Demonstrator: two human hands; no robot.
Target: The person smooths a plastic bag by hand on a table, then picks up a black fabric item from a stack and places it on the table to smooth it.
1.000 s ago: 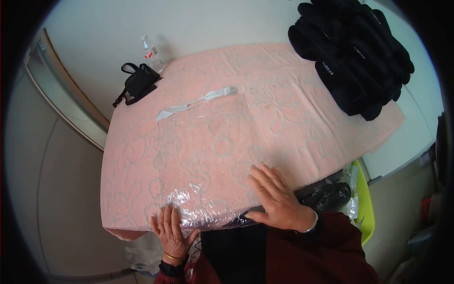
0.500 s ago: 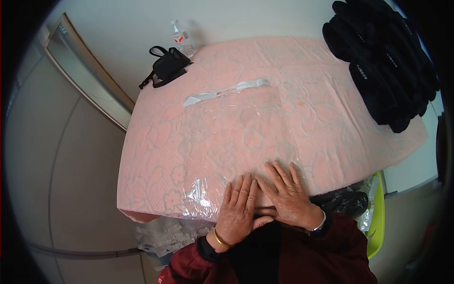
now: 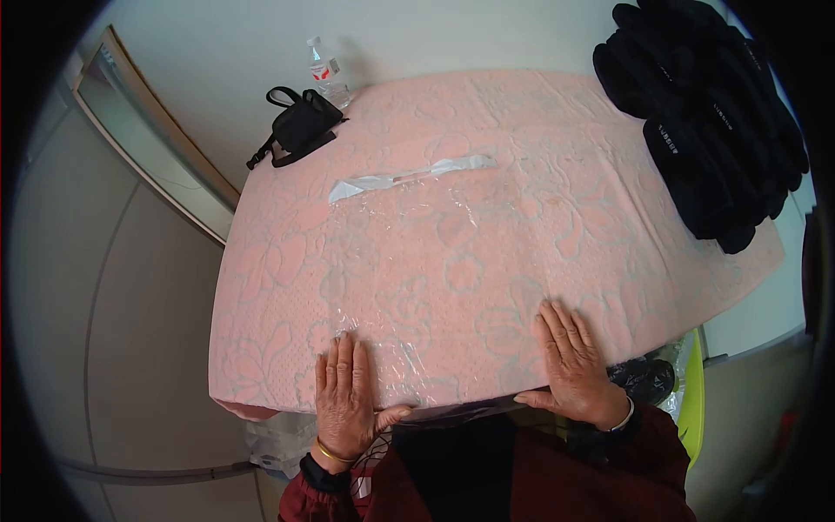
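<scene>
A clear plastic bag (image 3: 409,261) lies flat on the pink patterned tablecloth (image 3: 270,287). Along its far end runs a white strip (image 3: 383,180). My left hand (image 3: 345,396) rests palm down at the table's near edge, by the bag's left side, fingers stretched and thumb out to the right. Opposite it, my right hand (image 3: 574,365) lies flat near the bag's right side, its thumb pointing left along the edge. Neither hand grips anything that I can see. The bag's near end reaches the table edge between the hands.
A pile of black padded items with white lettering (image 3: 713,130) covers the far right corner. At the far left are a black pouch with straps (image 3: 304,122) and a clear bottle (image 3: 326,74). Below the table's right side stands a yellow-green container (image 3: 691,409) with plastic-wrapped things.
My hands have moved apart from the middle of the near edge, the left one leftward and the right one rightward. The plastic film's glare and creases have shifted.
</scene>
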